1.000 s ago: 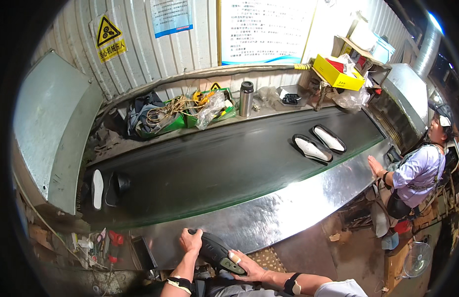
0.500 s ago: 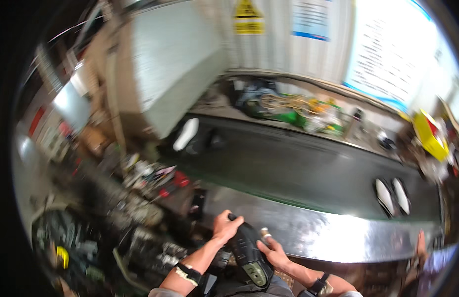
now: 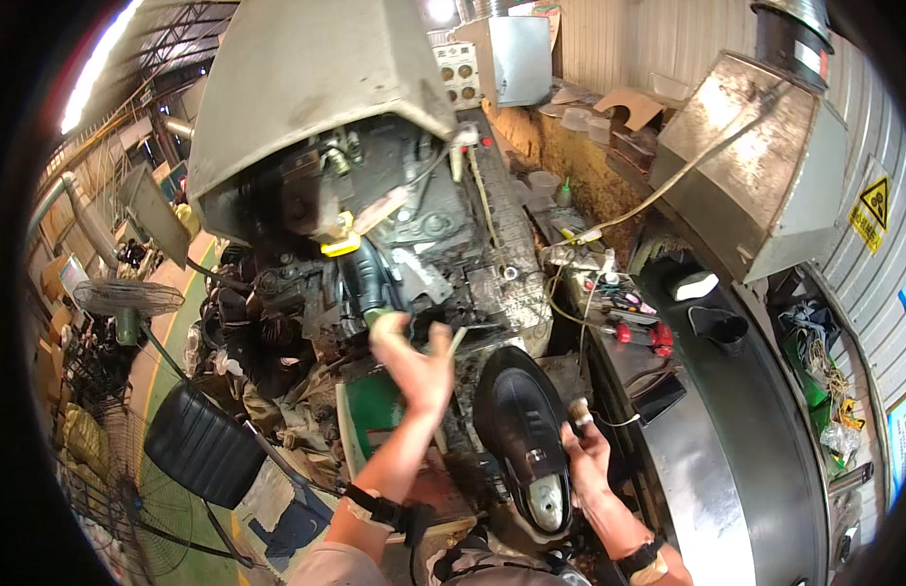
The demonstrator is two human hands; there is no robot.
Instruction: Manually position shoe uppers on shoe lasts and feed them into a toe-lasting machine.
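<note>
My left hand point(image 3: 416, 366) is stretched forward, its fingers spread and nothing seen in them. It is close to the lower end of a black ribbed piece point(image 3: 369, 281) with a yellow block point(image 3: 341, 239) above it, at the machine point(image 3: 428, 220). A black shoe point(image 3: 519, 415) with a pale last point(image 3: 546, 502) showing in its opening stands in front of me, toe pointing away. At the shoe's right edge, my right hand point(image 3: 589, 454) is closed against it. Between those fingers a small pale-tipped handle point(image 3: 578, 410) sticks up; its kind is unclear.
A large grey hood point(image 3: 316, 73) overhangs the machine. On the right runs a dark conveyor belt point(image 3: 741, 410) with a metal edge, carrying a white-lined shoe point(image 3: 695, 286). Red-handled tools point(image 3: 644, 337) lie beside it. At left are a black seat point(image 3: 204, 444) and a fan point(image 3: 128, 298).
My view has swung left from the conveyor to the machine. My left hand has let go of the shoe's toe and reached forward. The right hand stays at the shoe with the pale-tipped handle.
</note>
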